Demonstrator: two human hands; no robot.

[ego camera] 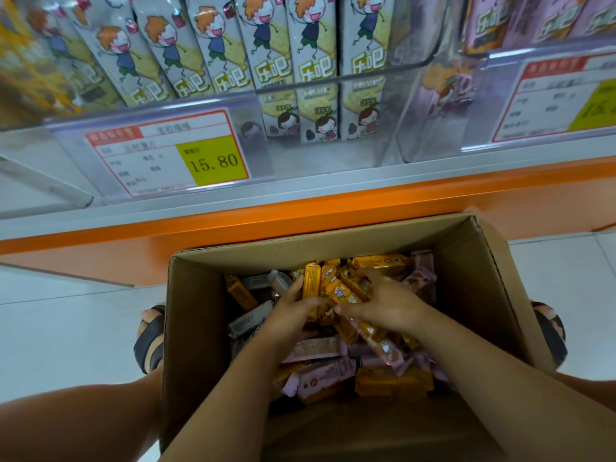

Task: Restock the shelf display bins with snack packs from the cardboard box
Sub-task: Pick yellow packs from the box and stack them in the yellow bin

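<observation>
An open brown cardboard box [206, 328] sits on the pale tiled floor [66, 328] at the 6 o'clock side of the view, between two feet in dark sandals [150, 338], one at 9 o'clock of the box and one at 3 o'clock. It holds a loose jumble of small packs: yellow wrapped snack packs [311, 281] toward its 12 o'clock wall, grey wrapped packs [250, 320] at its 9 o'clock side, and pink wrapped packs [320, 375] toward 6 o'clock. Both hands are down inside the box, pressed close together. The left hand [293, 311] curls its fingers and thumb round upright yellow wrapped snack packs, and the right hand [383, 305] grips the same bunch from the 3 o'clock side with spread, bent fingers. At 12 o'clock, above an orange shelf base [300, 208], a clear plastic display bin [300, 86] holds standing grey cartoon-printed packs [310, 38]. A red-bordered price label [166, 155] reading 15.80 hangs at its 8 o'clock.
</observation>
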